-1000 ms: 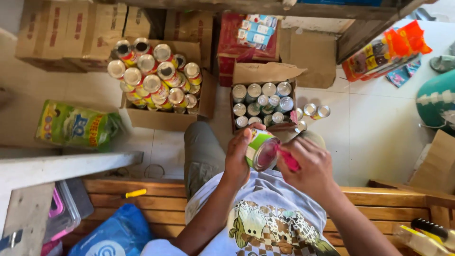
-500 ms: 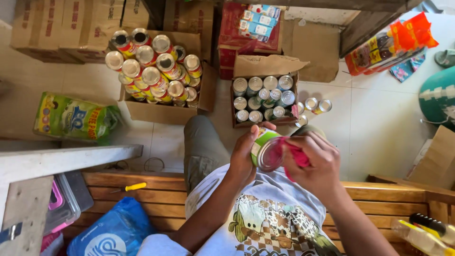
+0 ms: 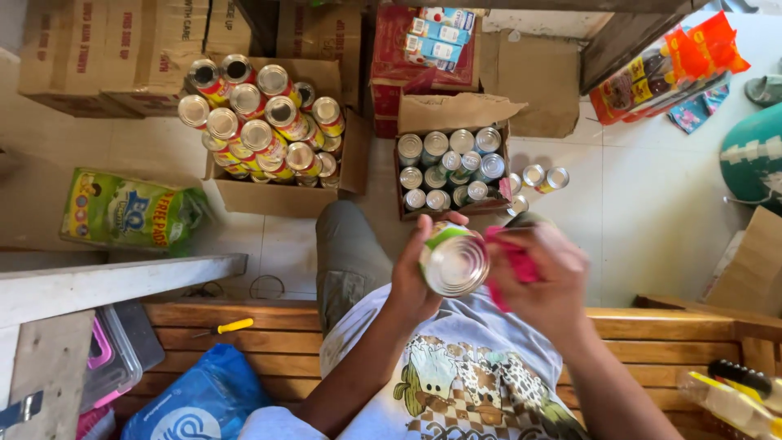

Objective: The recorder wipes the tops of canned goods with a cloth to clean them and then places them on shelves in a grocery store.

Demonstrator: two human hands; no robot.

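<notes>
My left hand (image 3: pixel 417 273) grips a tin can (image 3: pixel 453 259) with a green and white label, its shiny metal end turned up toward the camera. My right hand (image 3: pixel 542 273) holds a pink cloth (image 3: pixel 510 259) pressed against the can's right side. Both hands hover over my lap, just in front of a small open cardboard box (image 3: pixel 456 112) packed with several similar silver-topped cans (image 3: pixel 448 167).
A larger open carton (image 3: pixel 281 198) piled with several red and yellow cans stands at the left. Two loose cans (image 3: pixel 544 177) lie on the tiled floor. Around me are a green bag (image 3: pixel 126 210), stacked cartons (image 3: pixel 98 49), a wooden bench (image 3: pixel 269 342) with a yellow screwdriver (image 3: pixel 224 327), and a blue bag (image 3: pixel 199 399).
The can has tilted so its metal end now faces the camera. My right hand with the pink cloth has shifted along the can's side.
</notes>
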